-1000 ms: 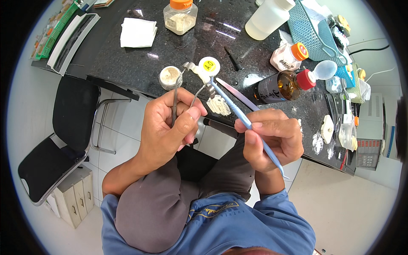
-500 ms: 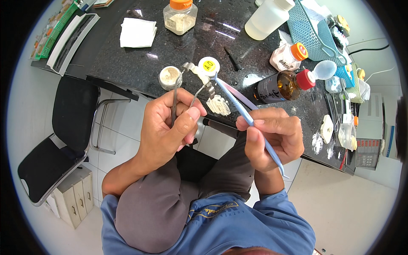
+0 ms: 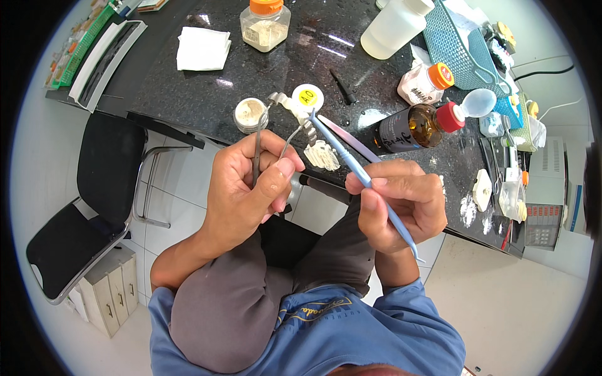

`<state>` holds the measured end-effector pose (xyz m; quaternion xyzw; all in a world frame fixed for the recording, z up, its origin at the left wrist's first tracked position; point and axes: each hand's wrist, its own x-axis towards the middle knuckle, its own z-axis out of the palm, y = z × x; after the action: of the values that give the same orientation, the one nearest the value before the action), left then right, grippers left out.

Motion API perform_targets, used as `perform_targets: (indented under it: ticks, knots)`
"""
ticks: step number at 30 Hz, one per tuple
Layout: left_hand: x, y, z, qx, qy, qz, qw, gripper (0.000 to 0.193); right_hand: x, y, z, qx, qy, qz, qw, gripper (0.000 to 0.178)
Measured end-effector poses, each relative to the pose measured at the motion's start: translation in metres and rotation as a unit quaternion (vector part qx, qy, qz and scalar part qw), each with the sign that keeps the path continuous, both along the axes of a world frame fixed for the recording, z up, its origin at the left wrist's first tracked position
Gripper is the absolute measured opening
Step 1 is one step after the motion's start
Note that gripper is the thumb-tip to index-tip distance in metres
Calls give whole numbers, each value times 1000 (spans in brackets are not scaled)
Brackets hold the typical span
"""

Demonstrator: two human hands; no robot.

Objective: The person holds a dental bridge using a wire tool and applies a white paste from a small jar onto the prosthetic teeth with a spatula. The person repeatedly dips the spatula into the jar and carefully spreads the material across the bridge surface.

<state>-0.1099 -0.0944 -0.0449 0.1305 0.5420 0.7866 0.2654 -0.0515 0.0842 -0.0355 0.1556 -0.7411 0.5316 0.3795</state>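
My left hand (image 3: 254,185) is closed around a thin grey two-pronged metal holder (image 3: 257,149). Its prong ends meet a curved, tooth-shaped dental bridge (image 3: 290,105), silver at both ends and cream-white along the middle. Between thumb and fingers, my right hand (image 3: 404,200) pinches a slim blue double-ended modelling instrument (image 3: 354,166). The instrument's upper tip is at the bridge's right part; whether it touches cannot be told. Just beyond the bridge lie a round white lid (image 3: 308,98) with a yellow label and an open jar of cream powder (image 3: 251,114). Cream paste (image 3: 322,155) sits at the counter's edge.
A pink tool (image 3: 347,138) lies beside a brown bottle with a red cap (image 3: 411,128). Behind stand an orange-lidded powder jar (image 3: 266,28), a white bottle (image 3: 395,28) and a blue basket (image 3: 458,53). A folded white cloth (image 3: 204,49) and black chair (image 3: 110,163) are leftward.
The blue instrument's tip and my right hand have shifted slightly left, the tip coming a little lower toward the bridge. My left hand and the bridge hold almost still.
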Motion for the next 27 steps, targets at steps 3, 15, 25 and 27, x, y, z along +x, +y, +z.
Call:
perform_targets:
  ticks: [3,15,25,27]
  knots:
    - [0,0,-1,0,2,2,1000,18,0,1,0,-3,-2,1,1000,20]
    - [0,0,-1,-9,8,-2,1000,20,-1,1,-1,7,2,7,1000,24]
    - [-1,0,-1,-7,14,-3,1000,20,-1,-2,-1,-17,-2,9,1000,23]
    - [-1,0,0,-11,13,-5,1000,20,-1,-2,-2,-22,-2,8,1000,23]
